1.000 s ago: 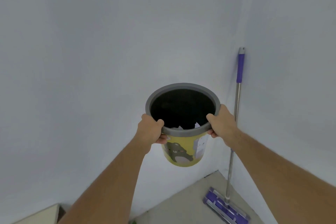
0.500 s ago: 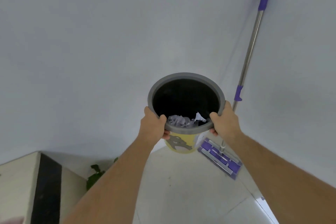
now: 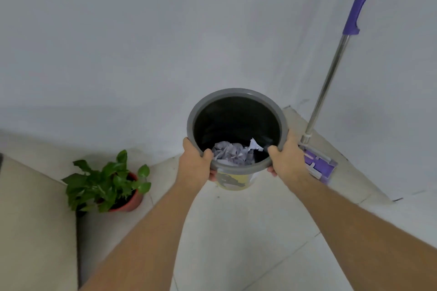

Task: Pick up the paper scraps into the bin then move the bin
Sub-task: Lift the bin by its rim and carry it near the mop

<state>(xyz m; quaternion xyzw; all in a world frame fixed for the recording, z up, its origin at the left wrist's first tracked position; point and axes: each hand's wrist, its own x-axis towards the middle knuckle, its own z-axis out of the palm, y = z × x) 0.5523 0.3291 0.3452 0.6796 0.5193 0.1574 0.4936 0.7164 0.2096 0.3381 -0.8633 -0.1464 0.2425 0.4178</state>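
A yellow bin (image 3: 233,181) with a grey rim and a dark inside hangs above the floor, near a corner of white walls. Crumpled white paper scraps (image 3: 233,152) lie at its bottom. My left hand (image 3: 195,166) grips the rim on the near left side, thumb over the edge. On the near right side of the rim my right hand (image 3: 287,160) holds on the same way. The bin is upright, its lower part mostly hidden behind the rim and my hands.
A purple flat mop (image 3: 318,164) leans against the right wall just beyond the bin. A green potted plant (image 3: 107,184) in a red-brown pot stands at the left by the wall. A beige surface (image 3: 30,220) fills the lower left. Pale floor tiles (image 3: 248,231) lie below.
The view has tilted down: floor, plant and mop head have come into sight. The bin, still held by both hands, sits lower, closer to the floor by the corner.
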